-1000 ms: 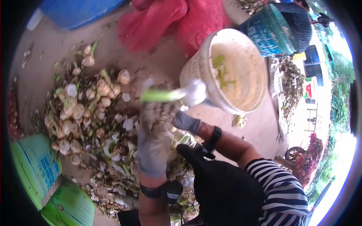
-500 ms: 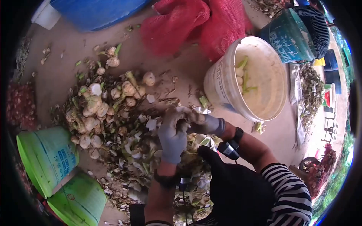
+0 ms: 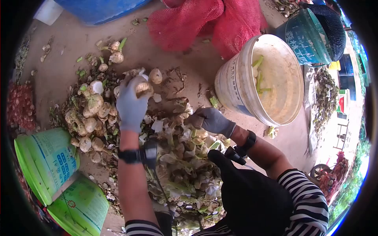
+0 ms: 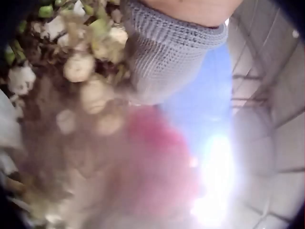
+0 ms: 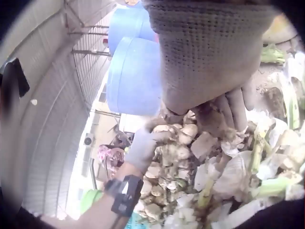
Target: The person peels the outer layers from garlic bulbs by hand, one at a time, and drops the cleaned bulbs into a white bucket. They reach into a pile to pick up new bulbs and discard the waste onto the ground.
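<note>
My gloved left hand (image 3: 133, 104) curls its fingers round a garlic bulb (image 3: 143, 89) at the edge of the heap of unpeeled bulbs (image 3: 92, 114). In the right wrist view the same left hand (image 5: 143, 148) reaches in from the left, fingers bent over the bulbs. The left wrist view is blurred and the fingertips are hidden behind the grey glove cuff (image 4: 167, 62). Low over a pile of loose garlic skins (image 3: 181, 157) is my gloved right hand (image 3: 214, 120), its soiled fingers relaxed and pointing down at the peelings, as the right wrist view shows.
Right of the hands a tilted white bucket (image 3: 236, 84) holds some garlic with green stems (image 3: 259, 74). Red mesh sacks (image 3: 189, 23) lie behind. Green buckets (image 3: 51, 161) stand lower left, a blue drum (image 3: 100, 10) at the top. Another person's sleeve (image 3: 334, 31) shows beside a teal bucket (image 3: 303, 37).
A garlic bulb with a green stem was in the air near the white bucket. My hands then met over the peelings, and now the left has reached forward and left to the bulbs.
</note>
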Demonstrator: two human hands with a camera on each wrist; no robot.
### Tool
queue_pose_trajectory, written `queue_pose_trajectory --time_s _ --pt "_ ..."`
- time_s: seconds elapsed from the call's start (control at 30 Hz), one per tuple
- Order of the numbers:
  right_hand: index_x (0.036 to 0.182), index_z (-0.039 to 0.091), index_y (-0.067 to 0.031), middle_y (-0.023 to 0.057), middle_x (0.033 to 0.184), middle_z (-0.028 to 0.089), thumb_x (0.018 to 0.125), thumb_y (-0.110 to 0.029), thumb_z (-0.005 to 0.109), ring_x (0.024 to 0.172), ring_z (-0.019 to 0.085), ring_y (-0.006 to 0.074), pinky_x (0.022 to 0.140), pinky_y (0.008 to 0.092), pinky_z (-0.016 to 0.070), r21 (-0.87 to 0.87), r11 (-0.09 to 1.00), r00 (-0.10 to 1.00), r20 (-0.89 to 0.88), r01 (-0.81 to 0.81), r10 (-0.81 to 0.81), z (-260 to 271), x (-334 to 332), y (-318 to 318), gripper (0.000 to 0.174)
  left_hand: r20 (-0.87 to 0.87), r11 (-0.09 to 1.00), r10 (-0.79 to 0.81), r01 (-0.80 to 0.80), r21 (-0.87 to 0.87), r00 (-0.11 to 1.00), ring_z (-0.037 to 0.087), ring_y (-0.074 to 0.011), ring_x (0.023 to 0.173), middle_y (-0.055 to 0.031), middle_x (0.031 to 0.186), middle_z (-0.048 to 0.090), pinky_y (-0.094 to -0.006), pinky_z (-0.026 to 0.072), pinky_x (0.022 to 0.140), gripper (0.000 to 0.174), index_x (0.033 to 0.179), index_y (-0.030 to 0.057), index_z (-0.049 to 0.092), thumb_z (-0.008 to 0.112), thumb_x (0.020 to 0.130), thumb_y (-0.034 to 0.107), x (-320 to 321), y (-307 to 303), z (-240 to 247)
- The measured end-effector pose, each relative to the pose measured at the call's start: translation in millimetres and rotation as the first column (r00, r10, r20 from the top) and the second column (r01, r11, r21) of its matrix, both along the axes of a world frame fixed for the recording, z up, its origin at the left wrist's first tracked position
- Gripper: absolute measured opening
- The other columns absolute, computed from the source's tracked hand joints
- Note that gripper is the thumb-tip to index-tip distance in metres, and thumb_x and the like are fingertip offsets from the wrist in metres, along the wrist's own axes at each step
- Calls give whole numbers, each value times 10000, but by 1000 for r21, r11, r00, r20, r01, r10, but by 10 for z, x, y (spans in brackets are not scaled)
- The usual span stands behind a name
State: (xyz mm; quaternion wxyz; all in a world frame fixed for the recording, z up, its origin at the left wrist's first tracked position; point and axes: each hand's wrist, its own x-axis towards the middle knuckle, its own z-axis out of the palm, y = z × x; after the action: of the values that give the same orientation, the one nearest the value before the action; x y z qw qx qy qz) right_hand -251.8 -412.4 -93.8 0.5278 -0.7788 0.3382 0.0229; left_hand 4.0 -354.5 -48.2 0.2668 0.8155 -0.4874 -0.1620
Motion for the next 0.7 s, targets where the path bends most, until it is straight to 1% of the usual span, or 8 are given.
queue_pose_trajectory --time_s 0.03,0.07,0.2,0.27,0.47,0.63,0.67,0.7 --pt "972 647 -36 176 860 634 778 -228 635 723 629 320 668 387 506 -69 998 982 188 -4 17 -2 28 10 273 -400 963 26 -130 -235 916 558 -275 1026 -96 1140 552 -394 467 864 361 1042 106 625 656 697 3 -93 65 63" --pt "1029 625 -30 189 890 626 773 -205 635 727 628 332 664 404 505 -140 990 928 370 1 51 29 78 15 311 -863 913 -96 -301 -275 496 581 -226 971 -92 1128 564 -334 484 850 391 1114 47 568 622 738 -44 -264 129 160" --pt "1240 473 -24 196 941 618 772 -108 613 798 628 334 677 393 510 -184 983 941 328 -19 80 338 242 150 496 -951 857 -93 -462 -226 294 532 -208 1061 -114 1209 516 -331 447 903 441 1274 30 442 527 844 71 -820 411 106" --pt "1218 491 -26 191 909 618 784 -122 616 778 631 316 673 369 508 -234 971 898 435 42 66 384 328 176 463 -979 748 -176 -661 -63 -106 501 -206 1108 -124 1258 476 -339 418 937 516 1348 33 351 496 864 137 -1027 504 -103" --pt "1027 601 0 56 796 618 905 -155 530 753 566 84 681 266 480 270 953 870 428 135 -245 463 220 133 210 -983 797 -175 -594 -108 -56 478 -223 1154 -133 1307 434 -352 397 971 643 1392 30 254 551 826 108 -1269 726 6" --pt "1128 574 12 72 981 642 905 -141 539 890 579 115 801 270 469 403 915 935 327 -8 -136 473 174 98 273 -996 873 -84 -481 -75 3 527 -225 1050 -88 1187 485 -337 437 928 696 1299 28 362 683 686 -44 -1216 913 110" --pt "1091 589 17 74 941 645 893 -148 554 865 581 116 781 272 471 389 920 932 348 -42 -104 486 177 96 260 -947 890 31 -439 -119 319 535 -234 1003 -91 1108 494 -357 459 879 655 1221 27 406 734 655 -15 -1212 896 65" --pt "1054 605 22 77 901 648 881 -155 569 839 584 117 761 273 472 374 924 928 367 -76 -73 507 176 98 249 -947 891 34 -439 -115 319 535 -234 1003 -91 1108 494 -357 459 879 655 1221 27 406 734 655 -15 -1231 906 -7"
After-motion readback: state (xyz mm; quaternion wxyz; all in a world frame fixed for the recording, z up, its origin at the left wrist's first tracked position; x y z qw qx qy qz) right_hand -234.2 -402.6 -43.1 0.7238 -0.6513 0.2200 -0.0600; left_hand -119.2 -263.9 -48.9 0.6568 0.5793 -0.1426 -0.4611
